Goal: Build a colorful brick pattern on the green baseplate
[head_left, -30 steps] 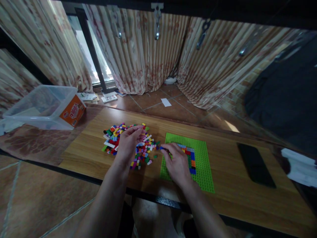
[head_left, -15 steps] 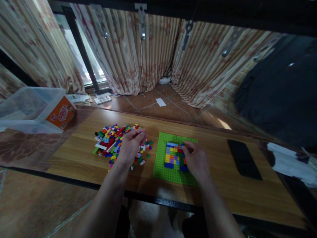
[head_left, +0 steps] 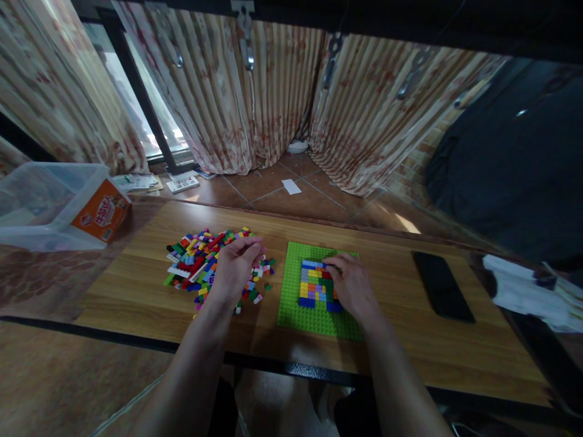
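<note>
A green baseplate (head_left: 291,303) lies on the wooden table (head_left: 410,340), with a patch of coloured bricks (head_left: 312,285) built on its middle. My right hand (head_left: 353,288) rests on the right side of that patch, fingers curled and pinched at its top edge; what they hold is too small to name. My left hand (head_left: 234,267) hovers over the right part of a loose pile of small coloured bricks (head_left: 195,261), fingers bent together, and I cannot make out what is in them.
A clear plastic tub (head_left: 40,206) with an orange label stands at the far left. A black phone (head_left: 441,285) lies right of the baseplate, white cloth (head_left: 523,291) beyond it. Curtains hang behind; papers lie on the tiled floor.
My right hand moved from the left edge of the baseplate onto the right side of the brick patch, uncovering it. My left hand stayed over the pile. The view shifted right.
</note>
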The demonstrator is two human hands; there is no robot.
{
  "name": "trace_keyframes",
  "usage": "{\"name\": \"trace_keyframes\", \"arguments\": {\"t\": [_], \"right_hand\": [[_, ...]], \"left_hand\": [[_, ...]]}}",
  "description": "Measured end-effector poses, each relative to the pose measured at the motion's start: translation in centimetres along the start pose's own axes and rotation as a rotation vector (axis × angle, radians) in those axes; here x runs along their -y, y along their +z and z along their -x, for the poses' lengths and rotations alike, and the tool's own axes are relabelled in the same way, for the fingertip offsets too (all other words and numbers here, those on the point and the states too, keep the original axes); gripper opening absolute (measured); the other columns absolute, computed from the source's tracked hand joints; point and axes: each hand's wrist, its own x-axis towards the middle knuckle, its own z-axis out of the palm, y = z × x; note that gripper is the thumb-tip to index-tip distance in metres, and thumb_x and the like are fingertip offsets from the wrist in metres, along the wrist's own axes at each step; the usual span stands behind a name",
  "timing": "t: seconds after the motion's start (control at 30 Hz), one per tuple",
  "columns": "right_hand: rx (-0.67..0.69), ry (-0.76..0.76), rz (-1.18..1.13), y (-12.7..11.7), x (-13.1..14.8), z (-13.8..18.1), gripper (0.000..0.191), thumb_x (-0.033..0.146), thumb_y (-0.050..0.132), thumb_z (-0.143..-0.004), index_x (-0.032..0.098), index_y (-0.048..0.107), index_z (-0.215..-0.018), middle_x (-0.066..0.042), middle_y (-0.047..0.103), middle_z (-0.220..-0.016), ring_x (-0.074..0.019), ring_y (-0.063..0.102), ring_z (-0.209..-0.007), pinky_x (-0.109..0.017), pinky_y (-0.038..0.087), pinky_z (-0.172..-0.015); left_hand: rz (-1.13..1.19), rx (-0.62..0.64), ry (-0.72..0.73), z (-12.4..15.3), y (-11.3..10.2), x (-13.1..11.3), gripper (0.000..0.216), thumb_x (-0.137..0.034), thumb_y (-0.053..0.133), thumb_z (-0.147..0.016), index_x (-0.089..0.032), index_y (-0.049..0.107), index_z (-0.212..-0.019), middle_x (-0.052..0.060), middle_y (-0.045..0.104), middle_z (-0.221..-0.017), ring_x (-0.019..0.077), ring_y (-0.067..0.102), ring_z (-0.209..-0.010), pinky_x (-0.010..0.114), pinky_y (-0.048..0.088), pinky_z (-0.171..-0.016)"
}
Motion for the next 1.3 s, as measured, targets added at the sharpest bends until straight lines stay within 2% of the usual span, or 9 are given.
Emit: {"name": "trace_keyframes", "arguments": {"t": [0.13,0.37,0.7,0.93,1.03,1.17,1.3], "right_hand": [[0.057,0.028,-0.072,-0.2,-0.5,-0.4,0.021,0.019,0.053,-0.087,0.021,0.074,-0.088,-0.005,0.070,-0.093,-0.0220,0.060,-0.094,-0.041,0.046,-0.089],[0.063,0.095,-0.193,-0.1,-1.2,-0.6,0.016,0.021,0.060,-0.083,0.024,0.076,-0.085,-0.003,0.074,-0.091,-0.0200,0.067,-0.087,-0.039,0.050,-0.085],[0.075,0.088,-0.209,0.3,-1.7,-0.9,0.015,0.021,0.061,-0.080,0.022,0.075,-0.082,-0.003,0.075,-0.087,-0.0185,0.068,-0.082,-0.036,0.052,-0.081],[0.097,0.116,-0.244,0.2,-1.6,-0.9,0.014,0.023,0.061,-0.081,0.022,0.075,-0.083,-0.004,0.074,-0.090,-0.0197,0.067,-0.087,-0.039,0.051,-0.086],[0.105,0.146,-0.313,-0.1,-1.8,-0.7,0.017,0.028,0.063,-0.080,0.023,0.075,-0.091,-0.005,0.074,-0.097,-0.0209,0.068,-0.092,-0.041,0.051,-0.089],[0.020,0.197,-0.459,-0.5,-2.2,-0.6,0.033,0.036,0.066,-0.079,0.022,0.071,-0.108,-0.007,0.075,-0.102,-0.0216,0.069,-0.093,-0.041,0.054,-0.087],[-0.182,0.221,-0.499,-0.7,-1.4,-1.0,0.028,0.041,0.062,-0.081,0.021,0.074,-0.097,-0.008,0.075,-0.102,-0.0233,0.070,-0.094,-0.042,0.054,-0.088]], "left_hand": [[0.007,0.002,0.009,-0.1,0.0,0.0,0.021,-0.025,0.074,-0.063,-0.015,0.073,-0.081,0.003,0.070,-0.071,0.0122,0.061,-0.065,0.022,0.047,-0.063],[-0.012,-0.004,0.005,0.1,0.0,0.0,0.019,-0.025,0.074,-0.065,-0.015,0.073,-0.082,0.003,0.071,-0.072,0.0116,0.061,-0.063,0.022,0.047,-0.062],[-0.009,-0.009,-0.002,0.2,0.1,-0.1,0.022,-0.026,0.076,-0.063,-0.014,0.073,-0.081,0.003,0.071,-0.073,0.0131,0.062,-0.066,0.022,0.046,-0.062],[-0.039,-0.018,0.003,0.2,0.1,-0.2,0.019,-0.025,0.073,-0.066,-0.015,0.073,-0.081,0.003,0.071,-0.072,0.0120,0.061,-0.062,0.023,0.046,-0.061],[-0.016,-0.019,0.028,0.0,-0.1,-0.1,0.020,-0.027,0.075,-0.064,-0.015,0.073,-0.080,0.003,0.071,-0.072,0.0128,0.062,-0.064,0.023,0.047,-0.063],[0.020,-0.053,0.056,-0.5,-0.7,-0.4,0.026,-0.030,0.078,-0.060,-0.015,0.072,-0.079,0.002,0.069,-0.069,0.0130,0.061,-0.062,0.024,0.047,-0.062],[0.043,-0.092,0.075,-0.9,-1.5,-0.9,0.026,-0.031,0.077,-0.060,-0.014,0.071,-0.078,0.001,0.068,-0.067,0.0100,0.056,-0.054,0.023,0.044,-0.056]]}}
